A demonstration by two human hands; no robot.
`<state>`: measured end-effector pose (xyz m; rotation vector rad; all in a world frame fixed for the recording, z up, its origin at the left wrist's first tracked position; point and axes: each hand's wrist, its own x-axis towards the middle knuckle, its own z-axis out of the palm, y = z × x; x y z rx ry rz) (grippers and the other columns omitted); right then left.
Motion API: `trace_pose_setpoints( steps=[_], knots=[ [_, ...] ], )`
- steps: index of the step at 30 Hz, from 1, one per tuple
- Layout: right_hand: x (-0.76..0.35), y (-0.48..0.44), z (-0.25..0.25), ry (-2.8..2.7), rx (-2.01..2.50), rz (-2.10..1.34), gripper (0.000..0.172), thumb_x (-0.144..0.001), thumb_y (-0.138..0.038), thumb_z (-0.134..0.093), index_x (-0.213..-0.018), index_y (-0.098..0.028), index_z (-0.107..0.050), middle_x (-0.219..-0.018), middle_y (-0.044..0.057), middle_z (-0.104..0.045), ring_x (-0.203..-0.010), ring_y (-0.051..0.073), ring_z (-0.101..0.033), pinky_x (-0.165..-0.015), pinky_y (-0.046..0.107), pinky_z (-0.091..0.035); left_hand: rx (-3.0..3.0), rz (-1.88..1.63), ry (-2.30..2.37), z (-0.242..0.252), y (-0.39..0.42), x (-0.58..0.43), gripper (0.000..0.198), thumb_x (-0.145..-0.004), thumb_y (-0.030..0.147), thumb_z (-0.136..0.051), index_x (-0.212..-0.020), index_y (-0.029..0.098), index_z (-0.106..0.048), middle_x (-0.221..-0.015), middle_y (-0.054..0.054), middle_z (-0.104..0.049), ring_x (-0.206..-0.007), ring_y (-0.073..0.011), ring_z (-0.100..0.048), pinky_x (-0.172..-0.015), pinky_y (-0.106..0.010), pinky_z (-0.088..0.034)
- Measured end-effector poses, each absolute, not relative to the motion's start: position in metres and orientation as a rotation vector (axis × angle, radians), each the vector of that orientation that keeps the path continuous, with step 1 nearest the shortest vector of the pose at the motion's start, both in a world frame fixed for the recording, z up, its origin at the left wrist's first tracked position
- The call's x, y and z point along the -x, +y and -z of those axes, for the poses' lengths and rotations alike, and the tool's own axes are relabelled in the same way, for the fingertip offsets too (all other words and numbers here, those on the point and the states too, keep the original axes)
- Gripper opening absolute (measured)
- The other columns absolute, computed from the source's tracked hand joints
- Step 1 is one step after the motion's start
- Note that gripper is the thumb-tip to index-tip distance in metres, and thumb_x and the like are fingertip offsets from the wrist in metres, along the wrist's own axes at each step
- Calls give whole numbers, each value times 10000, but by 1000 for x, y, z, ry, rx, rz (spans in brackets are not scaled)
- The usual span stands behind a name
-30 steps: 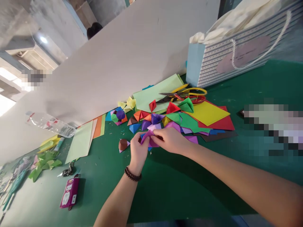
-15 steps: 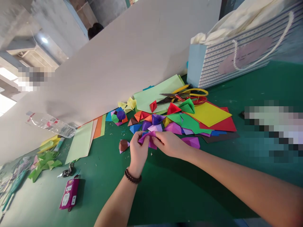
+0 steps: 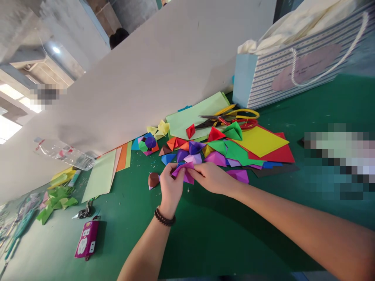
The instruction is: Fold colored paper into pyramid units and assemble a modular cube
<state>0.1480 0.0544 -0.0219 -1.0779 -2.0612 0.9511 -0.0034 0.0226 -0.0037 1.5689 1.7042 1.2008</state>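
Observation:
Between my two hands is a piece of folded purple paper [image 3: 188, 177], held just over the table. My left hand [image 3: 172, 183] pinches its left side, thumb on top; a bit of blue shows at its fingertips. The fingers of my right hand [image 3: 209, 176] are closed on its right edge. Just beyond my hands lies a heap of folded paper pieces, among them a lilac one [image 3: 193, 158], a dark blue one [image 3: 195, 147] and a green one [image 3: 233, 131]. A brown folded piece [image 3: 153, 180] sits left of my left hand, and a purple one [image 3: 238, 176] rests behind my right wrist.
Scissors [image 3: 244, 114] lie on pale green sheets at the back. Yellow paper [image 3: 260, 142] overlaps red sheets on the right. A striped paper bag [image 3: 246, 82] stands against the white partition. Leftward are a plastic bottle [image 3: 66, 154], a magenta pack [image 3: 87, 239] and green scraps [image 3: 57, 203].
Both hands keep hold of the purple paper in nearly the same spot. The whole view has shifted very slightly; nothing on the table has visibly moved.

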Motion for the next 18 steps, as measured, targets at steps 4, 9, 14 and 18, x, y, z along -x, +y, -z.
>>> trace_pose_setpoints(
  steps=[4, 9, 14, 18],
  knots=[
    [-149, 55, 23, -2079, 1094, -951, 384, -968, -341, -402, -636, -195, -528, -545, 25, -561, -480, 138, -476, -491, 284, -235, -1581, -1206, 1701, 3, 23, 4, 102, -806, 263, -614, -804, 164, -642, -751, -2, -637, -692, -127, -561, -631, -223, -421],
    [-149, 56, 22, -2115, 1068, -961, 368, -987, -338, -388, -724, -187, -596, -640, 46, -640, -544, 155, -544, -513, 278, -266, -1564, -1189, 1685, 4, 25, 7, 105, -802, 268, -628, -808, 167, -655, -738, 1, -639, -681, -128, -566, -628, -224, -430],
    [-148, 55, 23, -2127, 1168, -926, 382, -968, -307, -425, -614, -193, -512, -530, 16, -546, -475, 132, -474, -493, 279, -223, -1586, -1177, 1675, 5, 26, 8, 88, -798, 247, -626, -801, 166, -660, -748, -3, -650, -700, -133, -577, -647, -228, -439],
    [-148, 55, 22, -2138, 1195, -898, 389, -967, -318, -429, -610, -191, -517, -532, 20, -551, -484, 133, -486, -497, 283, -214, -1587, -1192, 1674, 6, 26, 6, 93, -798, 238, -621, -822, 163, -670, -756, -7, -653, -704, -133, -577, -641, -226, -435]
  ],
)
